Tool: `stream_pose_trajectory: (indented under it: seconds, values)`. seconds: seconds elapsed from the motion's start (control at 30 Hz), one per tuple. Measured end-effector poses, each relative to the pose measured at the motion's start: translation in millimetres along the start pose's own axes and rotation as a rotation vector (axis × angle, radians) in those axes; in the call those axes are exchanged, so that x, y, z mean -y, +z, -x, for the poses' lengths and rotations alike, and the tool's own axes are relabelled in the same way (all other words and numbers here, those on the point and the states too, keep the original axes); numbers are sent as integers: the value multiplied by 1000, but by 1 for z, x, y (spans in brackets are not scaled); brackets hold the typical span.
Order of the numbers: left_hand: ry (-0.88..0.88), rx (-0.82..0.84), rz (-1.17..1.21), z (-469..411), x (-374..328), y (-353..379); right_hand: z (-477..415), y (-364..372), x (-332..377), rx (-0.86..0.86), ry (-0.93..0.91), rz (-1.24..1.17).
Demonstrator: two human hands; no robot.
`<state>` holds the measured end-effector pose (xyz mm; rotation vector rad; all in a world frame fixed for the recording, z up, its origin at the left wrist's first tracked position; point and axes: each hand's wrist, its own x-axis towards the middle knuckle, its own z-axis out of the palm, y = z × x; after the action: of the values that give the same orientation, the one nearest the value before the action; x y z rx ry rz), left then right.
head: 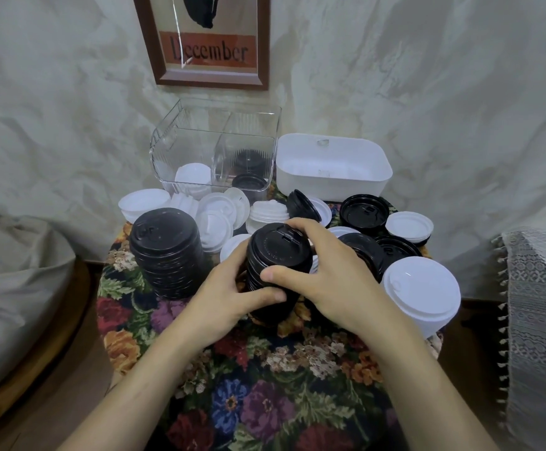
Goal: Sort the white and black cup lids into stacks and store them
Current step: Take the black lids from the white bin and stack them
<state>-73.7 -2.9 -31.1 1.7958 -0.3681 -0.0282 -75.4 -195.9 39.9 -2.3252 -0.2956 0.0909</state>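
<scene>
1. A tilted stack of black lids (276, 265) is clasped at mid-tabletop (265, 385) by the left hand (229, 288) and right hand (336, 275), fingers curled round it, likely to keep it aligned.
2. A second black stack (167, 252) stands near the left edge, and a white stack (423, 288) at the right edge.
3. Colours are kept separate in the clear divided bin (216, 148) at the far edge.

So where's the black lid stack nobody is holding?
Head view, left of centre: the free black stack stands on the floral cloth, left of the held black stack, before loose white lids.
</scene>
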Motion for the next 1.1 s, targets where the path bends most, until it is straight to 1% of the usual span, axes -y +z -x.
stream_pose_trajectory:
  seconds: [0.1,0.17,0.3,0.4,0.5,0.63,0.77,0.97,1.1]
  values:
    - [-11,47,29,1,-4,-3,0,-3,-3,36,-8,-58]
    - [-14,67,89,2,-7,-8,0,-2,-4,26,-19,-97]
    - [-32,8,210,3,-12,-17,0,3,-7,15,-37,-157]
    - [-15,-44,138,3,-16,-12,-1,2,-9,28,-39,-211]
    - [-11,-79,124,2,-16,-8,-1,1,-13,64,-37,-271]
    - [1,-67,88,5,-14,-10,1,1,-20,84,-79,-373]
    - [13,-52,60,6,-14,-10,5,6,-21,62,-106,-474]
    - [30,-19,61,11,-15,-6,5,10,-26,65,-110,-456]
    - [24,0,13,10,-17,-9,4,8,-26,87,-128,-448]
